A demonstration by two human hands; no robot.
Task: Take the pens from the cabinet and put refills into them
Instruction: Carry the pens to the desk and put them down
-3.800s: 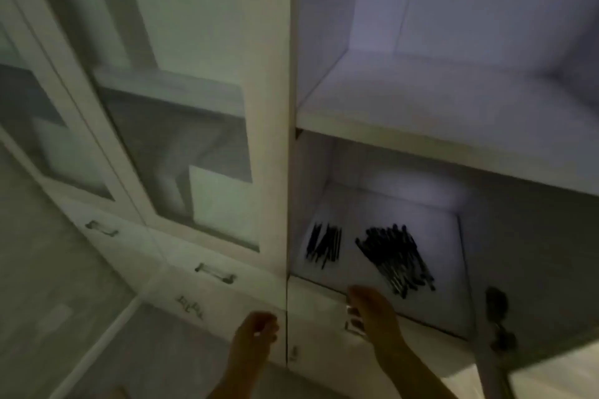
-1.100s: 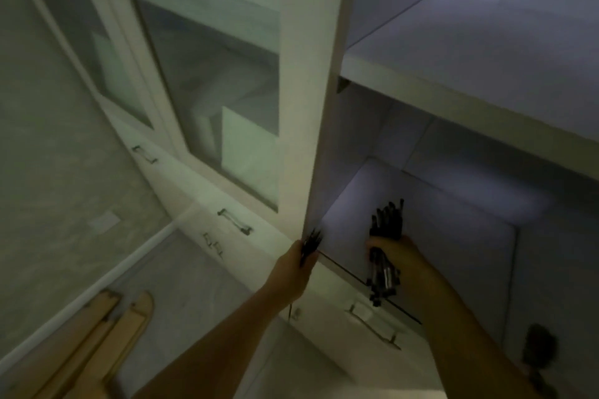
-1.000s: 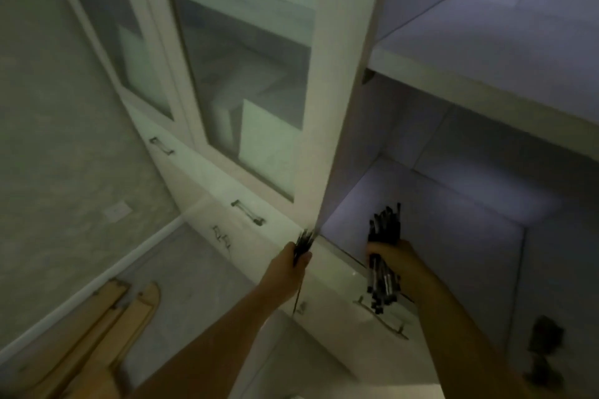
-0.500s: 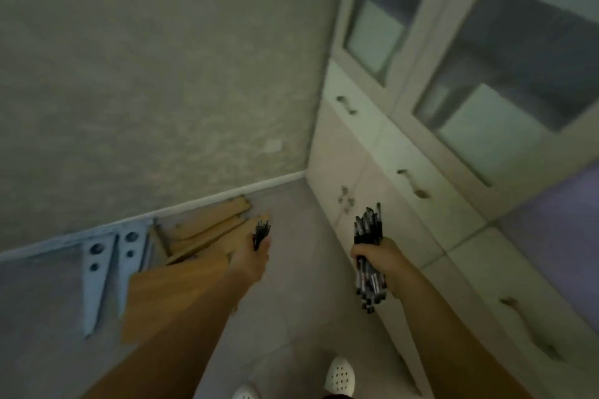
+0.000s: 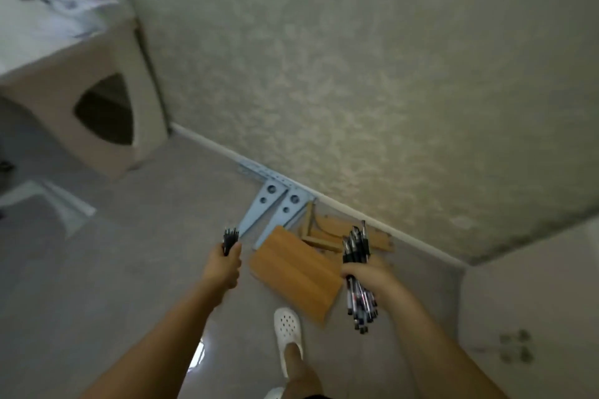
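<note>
Above grey floor: right hand (image 5: 368, 272) grips thick black pen bundle (image 5: 358, 275); left hand (image 5: 223, 264) clutches thin black refills (image 5: 229, 238); fetching done, refilling remains.

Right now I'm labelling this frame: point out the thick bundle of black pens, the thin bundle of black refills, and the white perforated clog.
thick bundle of black pens (image 5: 356, 246), head view, upper barrels.
thin bundle of black refills (image 5: 229, 235), head view, tips.
white perforated clog (image 5: 287, 327), head view, toe.

Black pens (image 5: 356, 248); white shoe (image 5: 288, 332) (perforated); orange-brown board (image 5: 296, 272).
</note>
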